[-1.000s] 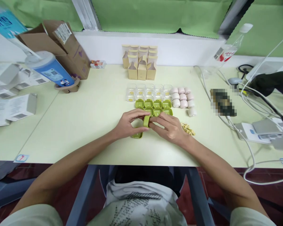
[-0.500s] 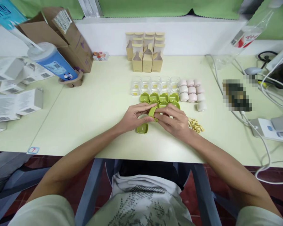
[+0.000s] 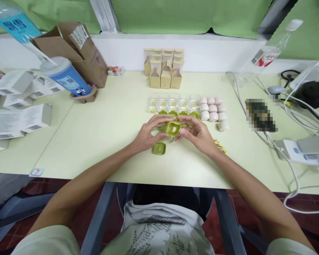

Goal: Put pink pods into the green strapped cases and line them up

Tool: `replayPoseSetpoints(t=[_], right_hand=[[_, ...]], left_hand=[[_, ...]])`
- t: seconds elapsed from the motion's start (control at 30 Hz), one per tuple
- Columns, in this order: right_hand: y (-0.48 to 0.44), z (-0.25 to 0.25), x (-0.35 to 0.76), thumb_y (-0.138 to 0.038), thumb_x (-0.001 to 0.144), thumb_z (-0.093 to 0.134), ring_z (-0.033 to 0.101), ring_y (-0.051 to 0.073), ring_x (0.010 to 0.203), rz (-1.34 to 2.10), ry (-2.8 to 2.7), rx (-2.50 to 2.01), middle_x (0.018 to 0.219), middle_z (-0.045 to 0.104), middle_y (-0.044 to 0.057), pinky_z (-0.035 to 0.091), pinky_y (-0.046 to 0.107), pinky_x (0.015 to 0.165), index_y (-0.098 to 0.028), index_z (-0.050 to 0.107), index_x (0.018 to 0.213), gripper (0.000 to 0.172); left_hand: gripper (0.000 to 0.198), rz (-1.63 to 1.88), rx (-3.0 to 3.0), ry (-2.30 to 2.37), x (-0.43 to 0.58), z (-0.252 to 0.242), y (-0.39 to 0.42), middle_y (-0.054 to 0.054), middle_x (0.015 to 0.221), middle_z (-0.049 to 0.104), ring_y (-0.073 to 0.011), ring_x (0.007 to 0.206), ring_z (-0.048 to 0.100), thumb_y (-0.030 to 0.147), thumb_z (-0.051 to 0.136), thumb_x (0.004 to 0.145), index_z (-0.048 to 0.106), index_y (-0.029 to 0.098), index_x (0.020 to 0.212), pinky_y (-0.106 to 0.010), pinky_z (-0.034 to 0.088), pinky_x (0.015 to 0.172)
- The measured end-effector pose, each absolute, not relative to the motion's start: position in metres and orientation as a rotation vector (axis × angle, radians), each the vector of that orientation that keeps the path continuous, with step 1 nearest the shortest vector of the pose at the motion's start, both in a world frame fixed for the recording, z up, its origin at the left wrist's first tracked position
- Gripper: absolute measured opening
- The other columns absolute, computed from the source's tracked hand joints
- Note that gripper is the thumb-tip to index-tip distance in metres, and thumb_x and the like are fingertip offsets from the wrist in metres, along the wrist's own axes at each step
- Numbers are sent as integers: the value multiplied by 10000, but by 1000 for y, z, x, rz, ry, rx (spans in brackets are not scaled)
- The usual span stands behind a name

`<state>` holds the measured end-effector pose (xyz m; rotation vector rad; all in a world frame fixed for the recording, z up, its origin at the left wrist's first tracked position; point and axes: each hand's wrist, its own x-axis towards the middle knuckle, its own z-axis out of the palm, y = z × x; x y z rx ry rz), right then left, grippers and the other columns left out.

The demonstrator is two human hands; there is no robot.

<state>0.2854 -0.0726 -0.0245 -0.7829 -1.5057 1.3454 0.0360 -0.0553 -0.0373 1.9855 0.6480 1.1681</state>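
Green cup (image 3: 171, 132) is held well inside table edge (image 3: 170, 182).

The left arm (image 3: 101, 170) and right arm (image 3: 241, 175) are angling inward; the left hand (image 3: 145, 137) and right hand (image 3: 199, 136) are facing each other, fingers (image 3: 157, 121) curving and gripping.

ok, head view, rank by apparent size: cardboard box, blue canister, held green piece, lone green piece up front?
Cardboard box
Blue canister
Held green piece and lone green piece: unranked, look close; held one may be nearer camera
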Motion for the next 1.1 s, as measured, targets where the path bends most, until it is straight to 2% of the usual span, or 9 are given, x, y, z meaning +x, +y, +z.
replayPoseSetpoints(t=[0.1,0.23,0.47,0.67,0.8,0.97,1.1], right_hand=[[-73,-24,286,-472,903,894,815,180,823,1422,-1491,-797,1220,749,54,734,369,802,-289,669,1285,480],[-72,-26,285,-466,874,919,817,180,834,1478,-1484,-812,1194,771,54,728,352,786,-256,676,1163,433],[-72,-29,283,-461,847,941,795,154,861,1429,-1481,-794,1100,789,35,702,306,791,-240,672,1070,413],[-71,-32,283,-437,841,947,810,172,899,1432,-1435,-814,1020,793,19,699,318,816,-237,672,1062,406],[-72,-35,281,-468,850,935,814,188,919,1392,-1468,-811,1015,801,26,694,321,807,-241,661,1048,408],[-73,-32,280,-485,844,938,791,160,843,1383,-1429,-801,1008,774,7,688,306,768,-244,669,1049,415],[-73,-28,279,-462,823,957,786,167,818,1399,-1372,-836,1040,751,2,701,331,760,-257,711,1066,401]], left_hand=[[547,1184,2048,669,37,-36,-57,-127,1506,673,-285,1471,610,399,819,975,672,352,1500,-492,610,1160],[563,1215,2105,650,40,-34,-59,-111,1442,718,-268,1420,645,409,830,960,678,373,1501,-517,568,1217],[589,1257,2149,568,46,-35,-61,-97,1443,735,-258,1342,690,333,840,955,663,389,1514,-495,577,1166],[566,1282,2110,577,46,-36,-61,-95,1304,747,-211,1154,725,323,848,949,688,385,1488,-362,643,936],[550,1250,2063,537,49,-35,-63,-85,1263,766,-206,1101,731,346,861,938,708,387,1465,-351,650,905],[466,1174,1782,591,48,-36,-64,-108,1251,769,-199,1071,751,464,778,1002,732,299,1435,-336,651,931],[402,1063,1574,712,50,-37,-60,-89,1069,797,-166,905,758,533,717,1030,789,195,1234,-295,645,827]])
